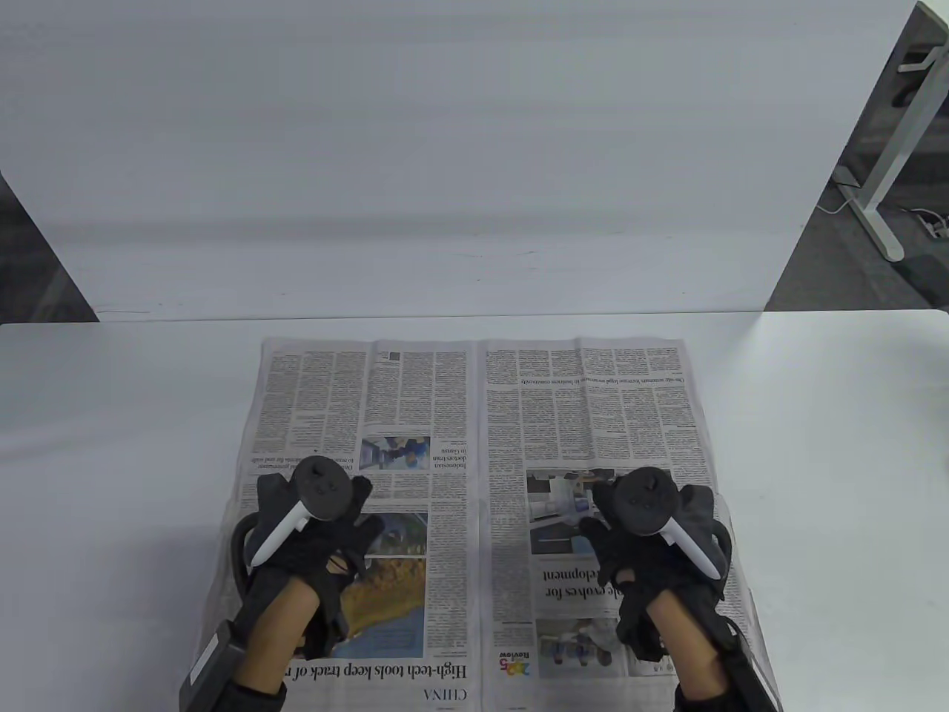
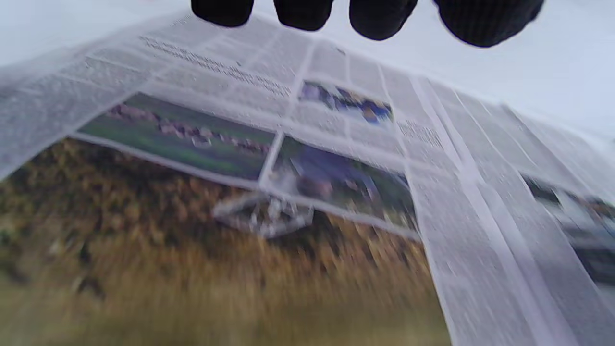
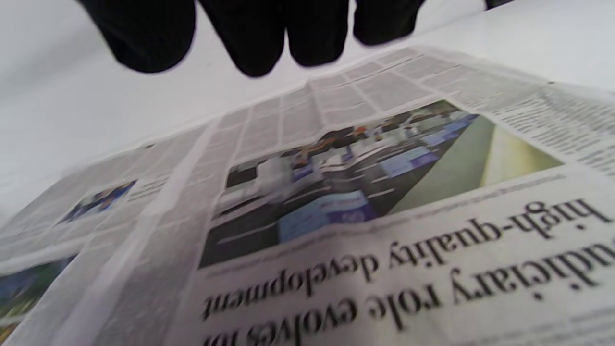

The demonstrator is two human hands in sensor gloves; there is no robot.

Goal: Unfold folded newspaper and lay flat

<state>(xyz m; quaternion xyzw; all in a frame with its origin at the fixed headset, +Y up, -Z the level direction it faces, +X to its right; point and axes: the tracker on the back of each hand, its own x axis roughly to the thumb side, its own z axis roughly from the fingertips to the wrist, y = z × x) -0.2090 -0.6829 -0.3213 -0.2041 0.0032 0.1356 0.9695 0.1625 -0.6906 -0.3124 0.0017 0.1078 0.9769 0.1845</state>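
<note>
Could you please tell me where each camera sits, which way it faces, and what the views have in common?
Table view: above, looking down at newspaper on table; left hand, right hand show.
Left wrist view: low over the left page; fingertips at top.
Right wrist view: low over the right page; fingertips at top.
All share the newspaper.

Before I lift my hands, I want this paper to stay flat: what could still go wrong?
The newspaper hangs past the table's near edge, so it might slide off. Its left margin looks raised by the left hand and may spring up. Dragging the right hand away could wrinkle the page.
</note>
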